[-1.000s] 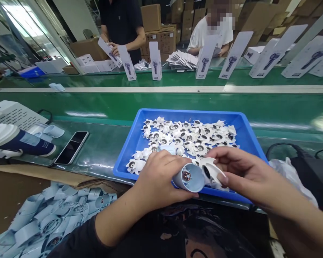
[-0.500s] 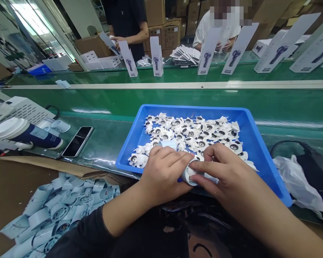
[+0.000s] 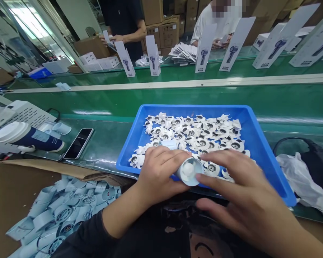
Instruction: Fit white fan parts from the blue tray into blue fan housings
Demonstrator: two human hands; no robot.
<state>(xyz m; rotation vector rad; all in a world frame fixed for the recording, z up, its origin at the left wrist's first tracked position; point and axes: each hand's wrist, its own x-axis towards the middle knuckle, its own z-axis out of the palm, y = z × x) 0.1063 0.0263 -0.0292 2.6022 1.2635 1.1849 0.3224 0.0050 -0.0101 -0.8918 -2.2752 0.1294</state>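
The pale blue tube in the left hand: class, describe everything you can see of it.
The tube is a short, pale blue cylinder, apparently plastic, lying roughly level with its open end toward the camera. A white fan wheel sits inside that end. The left hand wraps its rear; the right hand is open beside it. It hangs over the near rim of the blue tray.

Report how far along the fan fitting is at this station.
Done: the light blue housing in the left hand shows a white impeller seated in its open end. In hand: the left hand grips that housing; the right hand hovers open beside it. Left: many loose white impellers in the blue tray and a heap of housings in the cardboard box.
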